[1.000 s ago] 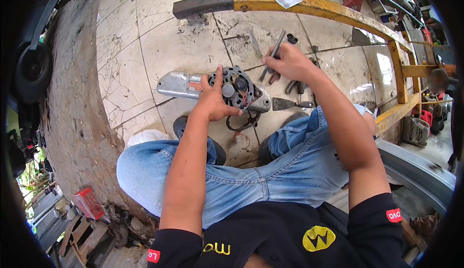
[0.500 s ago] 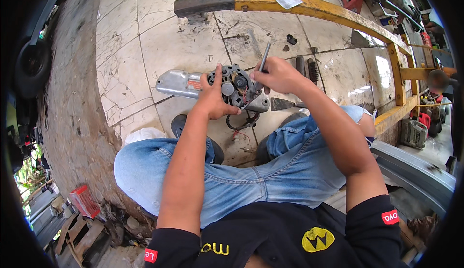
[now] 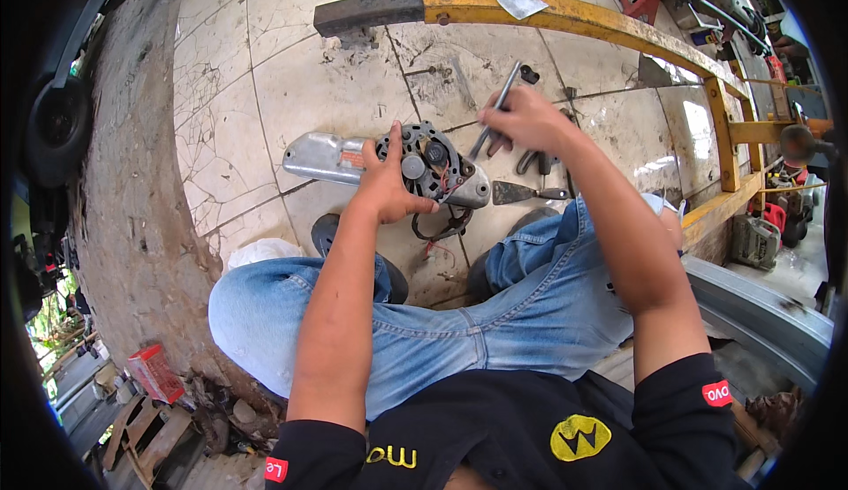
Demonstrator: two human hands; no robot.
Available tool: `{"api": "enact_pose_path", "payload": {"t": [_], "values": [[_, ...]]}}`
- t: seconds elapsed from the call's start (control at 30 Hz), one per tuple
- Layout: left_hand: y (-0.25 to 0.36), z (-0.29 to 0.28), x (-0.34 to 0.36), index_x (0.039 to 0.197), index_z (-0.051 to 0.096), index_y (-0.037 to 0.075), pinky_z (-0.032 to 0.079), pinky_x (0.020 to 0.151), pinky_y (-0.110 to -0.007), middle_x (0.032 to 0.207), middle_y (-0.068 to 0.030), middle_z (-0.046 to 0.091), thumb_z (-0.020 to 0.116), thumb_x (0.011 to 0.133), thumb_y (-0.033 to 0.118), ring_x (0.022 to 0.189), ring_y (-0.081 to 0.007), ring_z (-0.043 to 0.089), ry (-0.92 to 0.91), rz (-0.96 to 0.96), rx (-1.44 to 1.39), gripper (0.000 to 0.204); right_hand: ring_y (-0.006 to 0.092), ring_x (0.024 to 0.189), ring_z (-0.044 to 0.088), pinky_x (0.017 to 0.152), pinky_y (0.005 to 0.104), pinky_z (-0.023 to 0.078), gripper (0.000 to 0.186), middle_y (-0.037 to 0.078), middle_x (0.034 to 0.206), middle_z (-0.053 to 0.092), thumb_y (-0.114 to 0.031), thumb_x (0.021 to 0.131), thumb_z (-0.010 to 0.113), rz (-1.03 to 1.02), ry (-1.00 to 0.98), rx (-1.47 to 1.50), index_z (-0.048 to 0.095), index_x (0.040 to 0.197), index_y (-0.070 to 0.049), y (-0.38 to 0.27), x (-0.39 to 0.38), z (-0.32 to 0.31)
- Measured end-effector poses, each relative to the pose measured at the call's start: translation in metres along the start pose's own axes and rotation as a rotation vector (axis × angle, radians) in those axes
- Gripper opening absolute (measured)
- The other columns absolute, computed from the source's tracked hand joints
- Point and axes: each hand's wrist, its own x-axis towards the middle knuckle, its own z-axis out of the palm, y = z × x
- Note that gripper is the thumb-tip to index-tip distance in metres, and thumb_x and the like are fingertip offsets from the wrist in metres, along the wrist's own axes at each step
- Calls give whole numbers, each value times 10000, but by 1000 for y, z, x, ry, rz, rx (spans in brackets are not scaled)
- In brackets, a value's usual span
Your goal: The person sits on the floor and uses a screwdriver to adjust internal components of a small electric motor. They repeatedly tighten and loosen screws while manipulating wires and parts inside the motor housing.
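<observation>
A round, slotted metal unit that looks like an alternator (image 3: 413, 167) lies on a long silver metal piece (image 3: 314, 156) on the tiled floor, loose wires at its near side. Across its left side rests my left hand (image 3: 385, 188), index finger stretched along the top and thumb at the near edge, bracing it. My right hand (image 3: 521, 121) is closed round a slim grey metal rod (image 3: 507, 88), held slanted. The rod's lower end is just right of the unit, apart from it. Nearby lies a scraper (image 3: 512, 193) with a dark handle.
Dark-handled tools (image 3: 535, 162) lie partly under my right hand. A small black part (image 3: 529, 74) sits farther off. Beyond runs a yellow metal frame (image 3: 574, 20) with a silver packet (image 3: 519, 0) on it. My jeans-clad knees flank the near side.
My right hand has moved right, taking the rod's lower end off the unit's right side. The left hand stays in place on the unit.
</observation>
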Motion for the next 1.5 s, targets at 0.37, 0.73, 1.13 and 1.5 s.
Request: {"api": "enact_pose_path", "payload": {"t": [0.37,0.73,1.13,1.5], "values": [[-3,-5,4,1622,-88,203,291,1205,-410,1565,-371,25,1007,454,336,1446,-520,274,-91,-6,-48,1606,117,675,667,529,260,490,223,42,790,683,-239,966,661,33,-134,40,662,1010,-21,-18,-2,0],[-2,-1,3,1617,-83,298,372,1171,-439,1605,-317,32,1000,493,343,1393,-507,394,-40,-1,-5,1561,111,606,654,502,265,462,300,32,751,673,-304,962,659,19,-122,72,664,985,-5,-19,-6,6],[1,-4,4,1622,-81,220,293,1208,-403,1569,-340,33,1007,458,322,1436,-501,304,-82,-17,-34,1597,128,564,636,498,293,488,311,55,711,668,-299,959,651,17,-189,27,676,957,11,-21,-6,15],[-4,-2,5,1621,-37,311,363,1179,-453,1606,-302,40,1007,460,304,1416,-505,355,-45,20,-4,1562,128,548,632,446,262,442,314,72,791,693,-284,976,624,85,-222,30,678,985,25,-13,2,14]]}}
